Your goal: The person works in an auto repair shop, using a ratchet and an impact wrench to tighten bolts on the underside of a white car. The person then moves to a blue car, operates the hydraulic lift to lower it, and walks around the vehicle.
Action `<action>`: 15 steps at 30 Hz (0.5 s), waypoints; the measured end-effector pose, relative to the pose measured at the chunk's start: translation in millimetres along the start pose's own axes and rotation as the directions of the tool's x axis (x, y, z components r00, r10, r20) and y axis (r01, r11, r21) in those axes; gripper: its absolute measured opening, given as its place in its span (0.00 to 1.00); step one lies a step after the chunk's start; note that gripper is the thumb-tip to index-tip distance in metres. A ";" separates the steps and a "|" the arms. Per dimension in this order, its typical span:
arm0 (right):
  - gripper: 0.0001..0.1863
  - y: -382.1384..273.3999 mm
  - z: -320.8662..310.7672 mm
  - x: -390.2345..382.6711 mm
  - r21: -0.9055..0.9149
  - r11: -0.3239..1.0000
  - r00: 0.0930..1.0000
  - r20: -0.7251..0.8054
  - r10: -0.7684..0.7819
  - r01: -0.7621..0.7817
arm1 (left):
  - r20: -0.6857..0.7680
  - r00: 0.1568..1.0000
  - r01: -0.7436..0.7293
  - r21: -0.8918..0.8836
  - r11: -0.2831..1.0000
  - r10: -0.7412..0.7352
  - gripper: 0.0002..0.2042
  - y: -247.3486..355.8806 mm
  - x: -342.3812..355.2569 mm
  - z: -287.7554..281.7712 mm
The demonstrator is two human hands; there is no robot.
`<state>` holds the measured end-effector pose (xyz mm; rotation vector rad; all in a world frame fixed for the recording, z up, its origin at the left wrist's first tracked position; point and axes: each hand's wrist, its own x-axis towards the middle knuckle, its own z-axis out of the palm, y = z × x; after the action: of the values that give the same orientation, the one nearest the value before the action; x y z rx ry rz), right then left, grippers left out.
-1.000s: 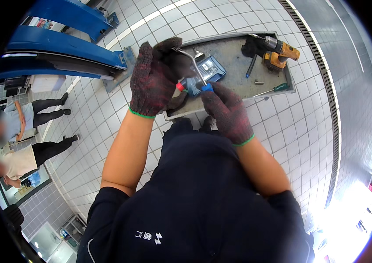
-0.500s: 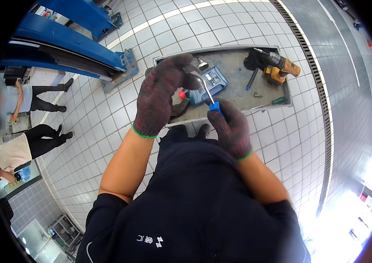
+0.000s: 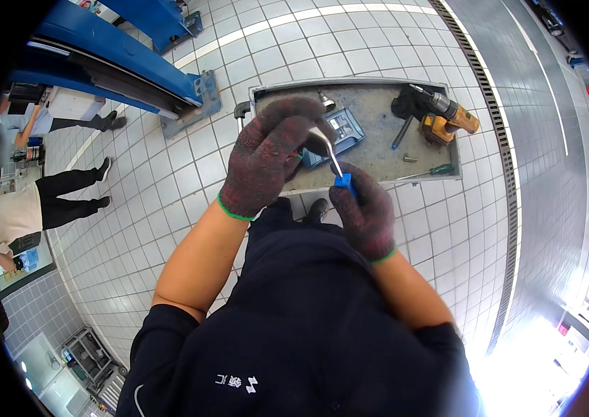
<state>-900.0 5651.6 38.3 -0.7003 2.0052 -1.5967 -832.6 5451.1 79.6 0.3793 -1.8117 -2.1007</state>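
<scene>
Right hand (image 3: 367,219), gloved, is gripping the blue end (image 3: 343,183) of your bent metal tool (image 3: 334,156): closed on it, with the metal shaft sticking out clear. Probably you're holding it there because the blue block is giving more to grip than the slim shaft.

Your left hand (image 3: 256,163), also gloved, is curling at the shaft's far, bent end. Can't tell if it's clamped on or just steadying; the glove is hiding the contact. Looks like you're spanning the tool between both hands for control over its angle.

Tool is running slantwise between your hands, in front of the grey tray (image 3: 378,156) as you're looking down. Blue case (image 3: 346,132) is lying in the tray just beyond your hands, with a metal fitting (image 3: 326,102) beside it.

Yellow-black drill (image 3: 451,118) is sitting at the tray's right end, bit pointing up-left. Green-handled screwdriver (image 3: 440,169) is lying along the near right edge, small metal cylinder (image 3: 410,159) near it. Those are likely sitting there to leave your hands room.
</scene>
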 end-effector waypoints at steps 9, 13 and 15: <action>0.16 -17.1 -17.1 -4.4 0.148 0.981 0.949 0.307 0.073 -0.123 | 0.046 0.998 -0.010 -0.386 0.922 0.030 0.12 -3.3 -6.7 -0.2; 0.16 -25.4 -12.5 -6.7 0.015 0.999 0.976 0.216 0.037 -0.041 | -0.020 1.000 -0.027 -0.617 0.787 0.019 0.12 4.4 -8.2 14.9; 0.16 -32.4 -10.6 -11.4 0.242 0.958 0.961 0.260 0.092 -0.157 | -0.018 0.997 -0.068 -0.648 0.759 0.073 0.12 15.7 -7.3 22.9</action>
<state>-895.2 5660.8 72.7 -0.6221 1.5938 -1.5749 -834.2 5472.7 98.4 0.1086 -0.9579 -2.4964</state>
